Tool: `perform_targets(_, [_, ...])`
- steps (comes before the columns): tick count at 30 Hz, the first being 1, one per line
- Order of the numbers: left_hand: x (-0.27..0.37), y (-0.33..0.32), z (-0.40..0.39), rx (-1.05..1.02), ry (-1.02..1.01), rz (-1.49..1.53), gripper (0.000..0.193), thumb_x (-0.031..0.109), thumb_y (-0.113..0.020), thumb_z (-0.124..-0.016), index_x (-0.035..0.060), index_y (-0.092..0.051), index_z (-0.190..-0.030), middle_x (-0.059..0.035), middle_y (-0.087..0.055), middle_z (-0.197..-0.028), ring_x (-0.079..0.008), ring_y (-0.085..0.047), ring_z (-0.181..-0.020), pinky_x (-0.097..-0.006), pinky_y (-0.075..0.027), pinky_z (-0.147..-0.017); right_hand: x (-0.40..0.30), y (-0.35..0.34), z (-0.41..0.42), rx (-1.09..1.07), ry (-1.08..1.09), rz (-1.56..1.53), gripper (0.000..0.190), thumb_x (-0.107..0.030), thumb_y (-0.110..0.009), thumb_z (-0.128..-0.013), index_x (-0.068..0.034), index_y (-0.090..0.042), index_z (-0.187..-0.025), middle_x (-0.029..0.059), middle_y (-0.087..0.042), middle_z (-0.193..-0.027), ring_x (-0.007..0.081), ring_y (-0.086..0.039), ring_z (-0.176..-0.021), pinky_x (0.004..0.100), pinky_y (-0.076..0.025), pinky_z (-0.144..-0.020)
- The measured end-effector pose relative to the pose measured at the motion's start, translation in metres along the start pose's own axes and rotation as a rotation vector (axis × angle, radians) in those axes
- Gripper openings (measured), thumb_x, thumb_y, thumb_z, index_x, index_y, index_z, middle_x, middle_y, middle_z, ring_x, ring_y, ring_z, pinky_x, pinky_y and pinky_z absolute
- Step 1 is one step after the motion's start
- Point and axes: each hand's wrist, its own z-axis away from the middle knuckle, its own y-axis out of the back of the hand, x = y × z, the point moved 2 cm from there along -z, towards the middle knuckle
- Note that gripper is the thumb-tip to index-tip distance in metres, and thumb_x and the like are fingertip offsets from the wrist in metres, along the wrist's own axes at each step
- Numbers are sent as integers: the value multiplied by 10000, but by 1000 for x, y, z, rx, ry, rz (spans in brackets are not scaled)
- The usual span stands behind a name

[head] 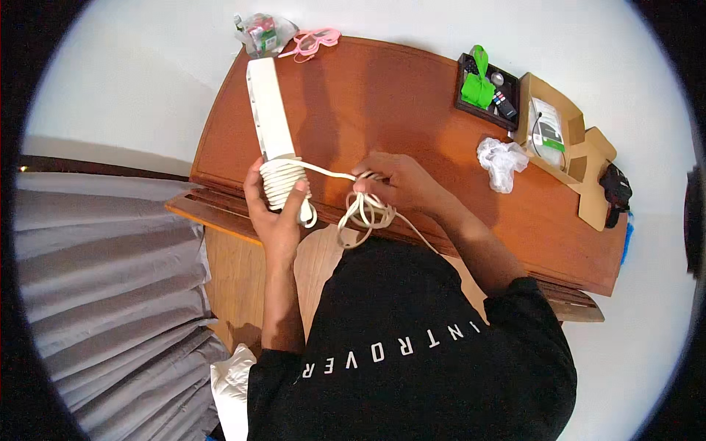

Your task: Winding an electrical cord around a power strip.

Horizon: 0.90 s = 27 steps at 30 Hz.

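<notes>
My left hand (278, 212) grips the near end of a long white power strip (271, 110), fingers on one side and thumb on the other. Many turns of its white cord (282, 182) are wound around that end, and a small loop sticks out beneath the thumb. From the windings, a stretch of cord runs across to my right hand (394, 179). There the fingers pinch a loose bunch of cord loops (364, 215), which hang down near my black shirt. One strand trails from the bunch toward the lower right, and its end is hidden.
On the brown wooden table (386, 93) lie pink-framed glasses (317, 39) and a plastic bag (265, 33). A black tray (488, 91) with a remote, an open cardboard box (551, 132) and crumpled clear plastic (501, 162) are at right. A grey curtain (121, 275) hangs at left.
</notes>
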Motion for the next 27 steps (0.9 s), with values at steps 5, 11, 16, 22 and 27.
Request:
perform_targets(5, [-11,7,1,64,134,146,601,108,-691,-840,50,-387,-1355,-107,-539,-1187,-182,-551,-1037,-313,-467,-881,11,13,-4,75,-123,-244,182,-159,-655,-885,-29,-641,-1011,30,-668,-868,86,-621,-812,249,-493,-708])
perform_targets(11, [-7,1,1,43,267,338,589,119,-655,-866,68,-354,-1370,-117,-533,-1190,-191,-570,-1019,-333,-506,-829,9,33,-7,250,39,-84,154,-98,-613,-893,-25,-642,-1026,75,-677,-912,133,-647,-827,272,-512,-727])
perform_targets(16, [-10,3,-2,70,187,337,577,143,-636,-877,70,-337,-1365,-125,-556,-1133,-196,-622,-889,-327,-545,-721,15,45,-3,443,62,177,174,-92,-608,-890,-13,-639,-1042,113,-681,-946,183,-667,-831,292,-523,-709])
perform_targets(22, [7,-2,-5,11,218,345,560,238,-617,-883,79,-347,-1346,-122,-574,-1068,-211,-636,-848,-330,-558,-643,5,68,3,696,75,-72,174,-183,-672,-866,-42,-665,-967,93,-687,-836,162,-661,-732,280,-511,-648])
perform_targets(27, [12,2,-4,32,223,298,586,267,-603,-888,75,-318,-1364,-122,-564,-1090,-219,-640,-849,-339,-577,-630,11,99,8,822,-105,-23,162,-179,-657,-889,-31,-673,-954,11,-674,-806,64,-581,-717,235,-479,-633])
